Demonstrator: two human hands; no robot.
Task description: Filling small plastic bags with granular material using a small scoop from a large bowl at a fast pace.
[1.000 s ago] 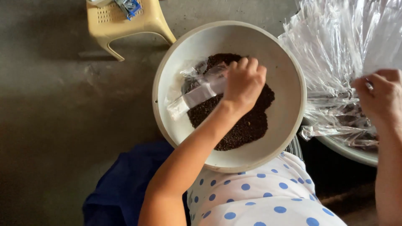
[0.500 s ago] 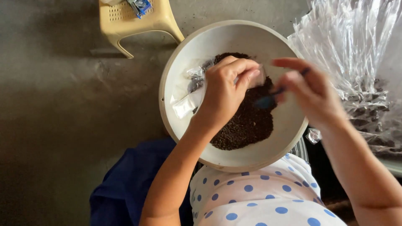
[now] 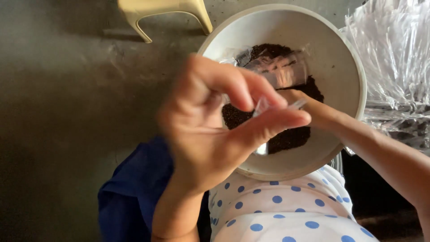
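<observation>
My left hand (image 3: 210,130) is raised close to the camera, with thumb and forefinger pinched on the edge of a small clear plastic bag (image 3: 282,71). The bag hangs over a wide cream bowl (image 3: 354,67) that holds dark brown granules (image 3: 289,139). My right hand (image 3: 320,114) reaches in from the right, just above the granules. Its fingers are hidden behind my left fingers at the bag's mouth, so I cannot tell what it holds. The bowl rests on my lap, on a white garment with blue dots (image 3: 286,210).
A heap of clear plastic bags (image 3: 396,58) lies to the right of the bowl. A beige plastic stool (image 3: 161,13) stands at the top on the grey concrete floor (image 3: 58,121). A dark blue cloth (image 3: 134,192) lies at the lower left.
My left hand has lifted off the granules toward the camera with the bag's edge. My right hand has moved from the bag heap into the bowl, under my left fingers.
</observation>
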